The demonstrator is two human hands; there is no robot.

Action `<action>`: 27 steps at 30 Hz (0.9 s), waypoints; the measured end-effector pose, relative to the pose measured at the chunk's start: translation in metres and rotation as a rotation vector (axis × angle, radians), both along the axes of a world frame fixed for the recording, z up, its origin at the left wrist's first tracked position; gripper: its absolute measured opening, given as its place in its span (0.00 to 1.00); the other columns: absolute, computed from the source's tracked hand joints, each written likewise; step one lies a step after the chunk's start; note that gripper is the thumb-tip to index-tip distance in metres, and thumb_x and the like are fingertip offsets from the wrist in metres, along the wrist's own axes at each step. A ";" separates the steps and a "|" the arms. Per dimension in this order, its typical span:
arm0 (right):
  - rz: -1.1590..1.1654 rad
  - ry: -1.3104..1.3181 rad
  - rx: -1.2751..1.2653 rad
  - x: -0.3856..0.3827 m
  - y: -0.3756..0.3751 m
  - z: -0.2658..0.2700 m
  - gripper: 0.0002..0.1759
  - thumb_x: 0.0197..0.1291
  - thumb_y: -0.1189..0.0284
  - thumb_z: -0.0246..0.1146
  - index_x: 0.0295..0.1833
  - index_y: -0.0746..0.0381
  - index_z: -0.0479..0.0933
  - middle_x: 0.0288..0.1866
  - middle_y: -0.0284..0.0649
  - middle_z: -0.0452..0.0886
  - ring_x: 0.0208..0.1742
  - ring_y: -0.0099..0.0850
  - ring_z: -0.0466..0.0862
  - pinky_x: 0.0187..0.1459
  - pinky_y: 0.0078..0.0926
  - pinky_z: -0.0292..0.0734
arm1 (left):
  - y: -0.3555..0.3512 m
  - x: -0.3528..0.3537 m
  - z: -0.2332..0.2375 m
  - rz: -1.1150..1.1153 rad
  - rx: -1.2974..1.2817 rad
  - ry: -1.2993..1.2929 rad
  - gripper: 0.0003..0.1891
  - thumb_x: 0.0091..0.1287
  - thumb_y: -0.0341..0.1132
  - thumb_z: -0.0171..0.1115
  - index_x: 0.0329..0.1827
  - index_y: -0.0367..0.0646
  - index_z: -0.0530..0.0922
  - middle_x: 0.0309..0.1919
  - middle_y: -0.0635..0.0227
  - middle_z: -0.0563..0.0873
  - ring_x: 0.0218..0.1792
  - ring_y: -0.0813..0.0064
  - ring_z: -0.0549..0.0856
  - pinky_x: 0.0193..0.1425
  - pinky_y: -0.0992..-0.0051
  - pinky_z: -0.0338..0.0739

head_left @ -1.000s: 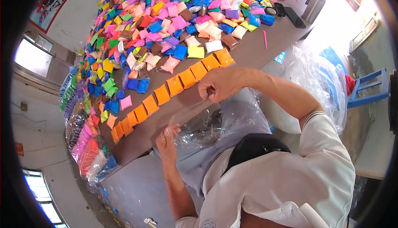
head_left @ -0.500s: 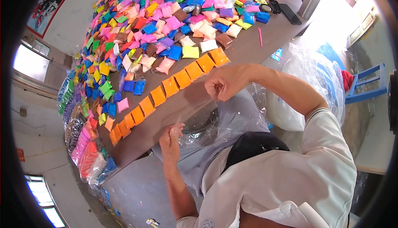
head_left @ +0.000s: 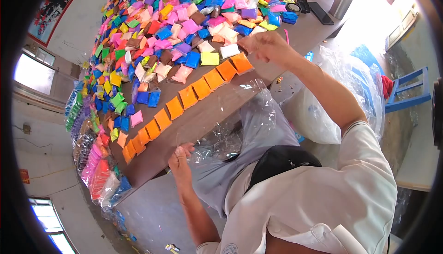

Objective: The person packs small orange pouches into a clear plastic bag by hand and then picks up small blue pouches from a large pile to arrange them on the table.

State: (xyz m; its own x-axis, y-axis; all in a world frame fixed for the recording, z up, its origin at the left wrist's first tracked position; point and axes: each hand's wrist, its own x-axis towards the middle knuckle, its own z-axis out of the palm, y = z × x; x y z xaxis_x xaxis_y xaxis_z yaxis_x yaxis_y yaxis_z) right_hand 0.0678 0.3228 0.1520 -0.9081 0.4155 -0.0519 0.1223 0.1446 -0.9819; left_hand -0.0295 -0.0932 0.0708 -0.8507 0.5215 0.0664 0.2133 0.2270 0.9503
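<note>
My left hand (head_left: pixel 181 157) is closed, thumb against fingers, on the edge of a clear plastic bag (head_left: pixel 217 138) spread over my lap and the table edge. My right hand (head_left: pixel 270 47) is over the table with its fingers loosely bent and apart, reaching to the spot beside a white packet (head_left: pixel 229 51); it covers the brown packet there. Below it runs a slanting row of orange packets (head_left: pixel 201 88), the upper end one (head_left: pixel 241 63) close under my right fingers. A yellow packet (head_left: pixel 210 59) lies just above the row.
A large heap of small coloured packets (head_left: pixel 184 25) covers the far table. Long bags of packets (head_left: pixel 98 173) hang at the left edge. A phone (head_left: pixel 321 13) and steel flask (head_left: pixel 342 1) stand at the back right. Beside me are a big clear sack (head_left: pixel 318 115) and a blue chair (head_left: pixel 408 90).
My right hand has let go of the plastic bag and moved up and forward to the packets. My left hand has shifted slightly left, and the bag's free side has sagged.
</note>
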 end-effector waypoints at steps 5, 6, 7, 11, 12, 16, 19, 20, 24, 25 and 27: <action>-0.366 0.167 0.906 0.021 0.026 -0.011 0.22 0.68 0.57 0.63 0.55 0.64 0.79 0.56 0.45 0.83 0.53 0.36 0.82 0.54 0.32 0.76 | 0.000 0.002 0.003 0.051 0.026 -0.038 0.25 0.80 0.48 0.45 0.27 0.39 0.71 0.39 0.57 0.88 0.39 0.72 0.82 0.48 0.71 0.74; -0.421 0.243 1.044 0.024 0.022 -0.010 0.24 0.67 0.56 0.64 0.58 0.64 0.79 0.58 0.46 0.83 0.58 0.38 0.81 0.58 0.35 0.75 | 0.000 0.002 0.002 0.053 0.030 -0.047 0.25 0.80 0.48 0.45 0.27 0.39 0.71 0.39 0.57 0.88 0.39 0.72 0.82 0.49 0.71 0.74; -0.420 0.268 0.984 0.032 0.009 0.005 0.26 0.66 0.56 0.65 0.60 0.64 0.78 0.59 0.46 0.82 0.63 0.40 0.79 0.62 0.37 0.73 | 0.001 0.002 0.002 0.058 0.029 -0.054 0.25 0.80 0.48 0.45 0.27 0.38 0.71 0.39 0.57 0.88 0.39 0.72 0.82 0.49 0.71 0.74; -0.083 0.304 0.902 0.052 -0.059 0.018 0.32 0.58 0.54 0.70 0.60 0.66 0.76 0.64 0.51 0.78 0.65 0.47 0.77 0.66 0.43 0.70 | 0.006 0.003 0.004 0.069 -0.005 -0.061 0.26 0.80 0.49 0.45 0.28 0.37 0.72 0.39 0.57 0.87 0.39 0.72 0.82 0.49 0.71 0.74; 0.024 0.303 0.913 0.051 -0.083 0.022 0.33 0.54 0.55 0.72 0.60 0.65 0.76 0.62 0.51 0.79 0.64 0.47 0.77 0.65 0.43 0.70 | 0.007 0.004 0.005 0.068 -0.019 -0.054 0.26 0.80 0.49 0.45 0.28 0.37 0.72 0.39 0.58 0.87 0.38 0.72 0.82 0.49 0.71 0.74; 0.334 0.351 1.015 0.024 -0.152 -0.001 0.35 0.51 0.54 0.74 0.61 0.61 0.76 0.56 0.44 0.81 0.60 0.44 0.78 0.63 0.43 0.72 | 0.011 0.001 -0.001 0.053 0.010 -0.089 0.25 0.80 0.48 0.45 0.35 0.34 0.78 0.37 0.61 0.87 0.38 0.74 0.82 0.48 0.74 0.74; 0.568 0.139 0.981 -0.002 -0.190 -0.017 0.32 0.50 0.54 0.73 0.55 0.63 0.77 0.53 0.44 0.81 0.61 0.42 0.77 0.61 0.43 0.72 | 0.013 0.002 0.001 0.018 -0.049 -0.029 0.23 0.80 0.45 0.47 0.42 0.33 0.81 0.35 0.64 0.87 0.37 0.77 0.82 0.45 0.76 0.75; 0.661 0.052 0.967 -0.008 -0.199 -0.021 0.31 0.50 0.54 0.73 0.54 0.63 0.77 0.53 0.44 0.81 0.62 0.42 0.77 0.60 0.44 0.73 | 0.016 0.002 0.004 0.003 -0.042 0.003 0.22 0.79 0.44 0.48 0.44 0.33 0.82 0.35 0.64 0.86 0.37 0.78 0.82 0.44 0.77 0.75; 0.617 0.250 0.962 -0.014 -0.224 -0.036 0.24 0.45 0.62 0.74 0.45 0.64 0.79 0.44 0.45 0.83 0.50 0.43 0.83 0.49 0.42 0.78 | 0.016 -0.004 0.003 0.004 -0.006 0.068 0.18 0.78 0.40 0.52 0.46 0.32 0.82 0.34 0.66 0.86 0.35 0.79 0.82 0.40 0.76 0.76; 0.680 0.161 0.904 -0.014 -0.226 -0.029 0.22 0.46 0.63 0.73 0.44 0.64 0.80 0.43 0.45 0.83 0.48 0.43 0.84 0.47 0.42 0.79 | 0.016 -0.004 0.002 0.007 0.003 0.052 0.17 0.78 0.40 0.53 0.46 0.32 0.82 0.33 0.66 0.86 0.35 0.79 0.82 0.40 0.76 0.76; 0.771 -0.001 0.880 -0.019 -0.229 -0.023 0.17 0.49 0.65 0.70 0.41 0.65 0.80 0.42 0.45 0.83 0.47 0.43 0.84 0.44 0.42 0.80 | 0.015 -0.006 0.000 0.010 0.024 0.025 0.17 0.77 0.40 0.53 0.47 0.32 0.81 0.33 0.67 0.86 0.35 0.79 0.81 0.40 0.76 0.76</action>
State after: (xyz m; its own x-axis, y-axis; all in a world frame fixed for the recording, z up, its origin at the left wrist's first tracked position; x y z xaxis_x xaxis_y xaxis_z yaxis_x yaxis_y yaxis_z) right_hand 0.0492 0.0939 0.1287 -0.9355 -0.3525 -0.0219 -0.2937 0.8110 -0.5060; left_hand -0.0357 -0.0779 0.0705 -0.8538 0.5109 0.1001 0.2349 0.2066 0.9498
